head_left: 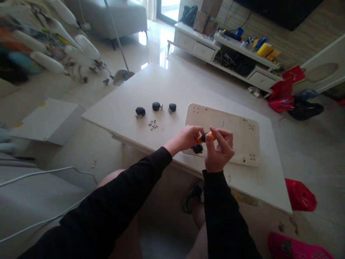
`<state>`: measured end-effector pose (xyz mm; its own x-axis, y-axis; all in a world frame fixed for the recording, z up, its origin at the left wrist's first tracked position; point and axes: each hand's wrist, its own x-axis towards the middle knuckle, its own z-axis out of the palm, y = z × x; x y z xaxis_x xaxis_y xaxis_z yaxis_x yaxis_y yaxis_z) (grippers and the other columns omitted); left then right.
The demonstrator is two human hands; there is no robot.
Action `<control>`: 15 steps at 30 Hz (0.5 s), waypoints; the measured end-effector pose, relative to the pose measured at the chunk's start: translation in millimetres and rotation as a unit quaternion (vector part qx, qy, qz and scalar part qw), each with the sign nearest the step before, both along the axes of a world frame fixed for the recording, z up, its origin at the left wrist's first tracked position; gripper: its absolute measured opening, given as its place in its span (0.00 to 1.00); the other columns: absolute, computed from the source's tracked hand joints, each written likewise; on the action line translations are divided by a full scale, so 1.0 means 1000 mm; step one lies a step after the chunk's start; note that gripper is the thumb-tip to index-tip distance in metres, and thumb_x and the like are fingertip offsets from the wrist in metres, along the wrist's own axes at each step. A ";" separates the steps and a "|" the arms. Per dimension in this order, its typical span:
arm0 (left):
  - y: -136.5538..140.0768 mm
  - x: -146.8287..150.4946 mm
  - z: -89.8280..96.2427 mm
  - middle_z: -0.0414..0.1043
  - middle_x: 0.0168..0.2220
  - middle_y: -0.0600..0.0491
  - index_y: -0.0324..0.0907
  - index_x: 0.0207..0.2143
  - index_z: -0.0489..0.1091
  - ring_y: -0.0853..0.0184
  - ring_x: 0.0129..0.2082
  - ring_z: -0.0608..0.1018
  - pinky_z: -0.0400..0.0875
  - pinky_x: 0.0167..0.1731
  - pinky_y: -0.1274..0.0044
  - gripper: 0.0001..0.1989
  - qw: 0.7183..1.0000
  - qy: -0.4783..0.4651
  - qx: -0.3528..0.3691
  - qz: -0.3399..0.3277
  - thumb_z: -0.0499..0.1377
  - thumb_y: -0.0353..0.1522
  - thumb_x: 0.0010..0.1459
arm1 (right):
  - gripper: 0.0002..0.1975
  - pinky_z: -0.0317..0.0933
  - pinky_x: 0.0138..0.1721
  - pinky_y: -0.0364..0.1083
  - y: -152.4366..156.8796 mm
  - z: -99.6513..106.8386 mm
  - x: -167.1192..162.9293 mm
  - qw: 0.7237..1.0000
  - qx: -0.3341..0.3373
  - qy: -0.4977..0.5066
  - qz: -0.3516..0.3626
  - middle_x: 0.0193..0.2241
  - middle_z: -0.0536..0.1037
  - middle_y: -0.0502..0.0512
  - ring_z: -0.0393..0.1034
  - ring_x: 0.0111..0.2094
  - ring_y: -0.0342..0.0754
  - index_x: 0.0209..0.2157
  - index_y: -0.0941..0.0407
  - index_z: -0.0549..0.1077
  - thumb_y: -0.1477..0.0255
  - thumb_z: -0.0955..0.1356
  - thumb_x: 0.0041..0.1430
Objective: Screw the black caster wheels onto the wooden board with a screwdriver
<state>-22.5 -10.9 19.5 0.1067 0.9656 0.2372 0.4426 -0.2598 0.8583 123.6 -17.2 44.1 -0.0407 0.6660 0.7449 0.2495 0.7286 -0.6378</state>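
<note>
A yellow and black screwdriver (205,137) is held between my two hands, lying roughly sideways above the near left part of a pale rounded board (223,120). My right hand (219,149) grips its handle with the thumb and fingers closed. At the other end, my left hand (188,136) pinches near the yellow tip end; its fingertips partly hide what is there. Just below the screwdriver, a black caster wheel (197,148) sits at the board's near left corner. Groups of small holes mark the board's other corners, and one thin screw (223,124) shows on its surface.
Three more black casters (156,106) and several loose screws (153,125) lie left of the board on the white table (124,102). A white box (48,122) stands on the floor at left. A red stool (300,195) is beside the table's right corner.
</note>
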 end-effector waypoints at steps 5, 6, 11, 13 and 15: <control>0.003 -0.003 -0.001 0.75 0.26 0.56 0.37 0.38 0.79 0.74 0.25 0.69 0.61 0.28 0.80 0.06 1.000 -0.010 0.002 -0.013 0.64 0.25 0.58 | 0.17 0.76 0.51 0.56 -0.001 0.004 0.001 0.998 0.006 -0.028 0.063 0.45 0.82 0.53 0.80 0.49 0.50 0.55 0.44 0.81 0.73 0.70 0.68; 0.003 -0.003 -0.002 0.76 0.27 0.56 0.37 0.40 0.79 0.74 0.25 0.70 0.61 0.28 0.80 0.07 1.000 -0.016 -0.001 -0.016 0.63 0.24 0.58 | 0.15 0.76 0.49 0.56 0.001 0.004 0.002 0.999 0.013 -0.022 0.045 0.42 0.81 0.52 0.79 0.47 0.50 0.52 0.45 0.82 0.73 0.72 0.66; 0.005 0.002 -0.002 0.81 0.30 0.53 0.38 0.39 0.79 0.72 0.27 0.76 0.66 0.31 0.80 0.07 0.999 -0.031 -0.016 -0.016 0.65 0.24 0.58 | 0.08 0.74 0.47 0.55 0.010 0.004 0.002 0.998 0.032 0.006 -0.059 0.36 0.72 0.50 0.75 0.42 0.48 0.38 0.51 0.80 0.67 0.78 0.58; 0.006 0.003 -0.002 0.80 0.29 0.54 0.39 0.37 0.79 0.72 0.27 0.76 0.66 0.30 0.80 0.06 1.000 -0.020 -0.015 -0.012 0.66 0.23 0.57 | 0.06 0.74 0.50 0.57 0.010 0.004 0.002 0.999 0.020 0.014 -0.048 0.39 0.75 0.53 0.76 0.45 0.50 0.39 0.51 0.78 0.65 0.75 0.62; 0.008 0.002 -0.002 0.78 0.27 0.55 0.39 0.37 0.80 0.73 0.25 0.74 0.64 0.29 0.80 0.07 1.000 -0.007 -0.014 -0.007 0.67 0.22 0.56 | 0.08 0.73 0.53 0.60 0.009 0.004 0.003 1.000 -0.004 0.012 -0.005 0.45 0.79 0.56 0.78 0.49 0.53 0.45 0.51 0.79 0.66 0.68 0.70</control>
<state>-20.6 -2.6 17.6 0.1175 0.9704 0.2108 0.4272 -0.2410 0.8714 126.1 -8.1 47.8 -0.0158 0.6716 0.7407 0.2410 0.7215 -0.6491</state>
